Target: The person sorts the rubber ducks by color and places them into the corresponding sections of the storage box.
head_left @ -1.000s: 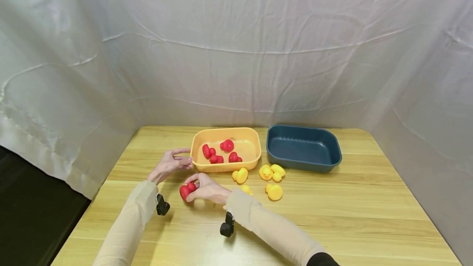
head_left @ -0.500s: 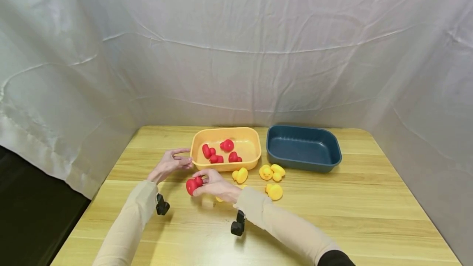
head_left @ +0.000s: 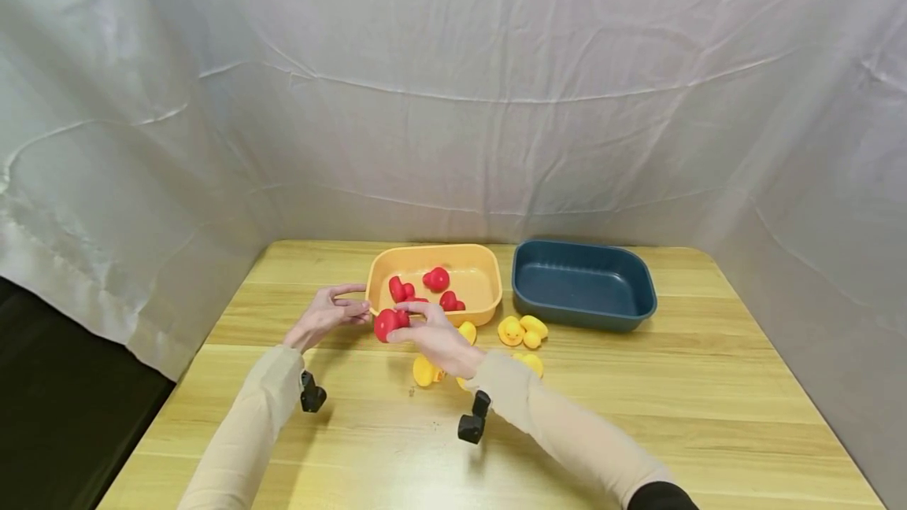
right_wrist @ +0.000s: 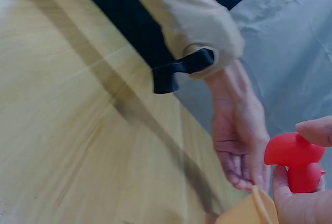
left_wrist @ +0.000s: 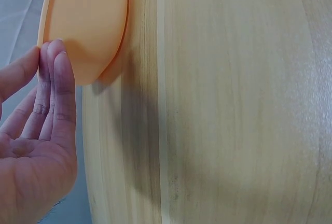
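In the head view, my right hand (head_left: 442, 343) pinches a red rubber duck (head_left: 387, 326) between thumb and fingers, in the air at the near left edge of the orange plastic bin (head_left: 476, 282). The right wrist view shows this red duck (right_wrist: 296, 151) close up, beside the bin's corner. My left hand (head_left: 326, 318) holds that bin's left end, thumb and fingertips on its rim, plain in the left wrist view (left_wrist: 83, 32). Several other red ducks (head_left: 435, 279) lie inside the bin, one partly hidden behind my right hand.
A dark blue bin (head_left: 583, 283) stands to the right of the orange one. Several yellow rubber ducks (head_left: 510, 330) lie on the wooden table (head_left: 673, 384) in front of the bins, some partly covered by my right hand and forearm. Grey-white cloth (head_left: 453, 101) hangs behind and at the sides.
My right hand has lifted the red duck from over the table and carried it up and rightward to the bin's near edge, uncovering a yellow duck. My left hand stays put.
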Tool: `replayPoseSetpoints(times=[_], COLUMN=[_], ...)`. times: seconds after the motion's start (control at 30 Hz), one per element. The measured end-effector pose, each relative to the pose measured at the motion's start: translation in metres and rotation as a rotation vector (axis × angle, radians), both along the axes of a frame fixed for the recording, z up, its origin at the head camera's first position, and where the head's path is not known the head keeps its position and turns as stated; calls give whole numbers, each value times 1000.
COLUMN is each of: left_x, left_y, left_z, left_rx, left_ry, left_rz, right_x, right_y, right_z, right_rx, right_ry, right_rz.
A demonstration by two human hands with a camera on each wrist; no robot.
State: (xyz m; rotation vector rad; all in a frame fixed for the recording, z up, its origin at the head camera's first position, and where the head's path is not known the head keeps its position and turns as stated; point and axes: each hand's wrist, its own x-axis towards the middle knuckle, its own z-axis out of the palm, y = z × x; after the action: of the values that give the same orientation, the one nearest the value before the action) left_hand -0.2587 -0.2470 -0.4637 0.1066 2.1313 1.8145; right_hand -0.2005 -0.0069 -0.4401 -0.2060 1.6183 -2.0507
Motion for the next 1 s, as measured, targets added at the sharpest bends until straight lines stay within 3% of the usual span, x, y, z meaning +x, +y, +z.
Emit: replayPoseSetpoints(times=[0.4, 0.8, 1.0], left_x=[0, 0, 0], left_y=[2, 0, 0], left_z=[1, 0, 0], left_rx=[3, -1, 5], left_ry=[-10, -18, -24], left_rz=[13, 14, 18], right_x=[-19, -51, -64], right_y=[29, 66, 78], right_z=[22, 15, 7], right_rx=[-152, -118, 6], right_ry=[-17, -8, 124], right_rz=[-171, -301, -358])
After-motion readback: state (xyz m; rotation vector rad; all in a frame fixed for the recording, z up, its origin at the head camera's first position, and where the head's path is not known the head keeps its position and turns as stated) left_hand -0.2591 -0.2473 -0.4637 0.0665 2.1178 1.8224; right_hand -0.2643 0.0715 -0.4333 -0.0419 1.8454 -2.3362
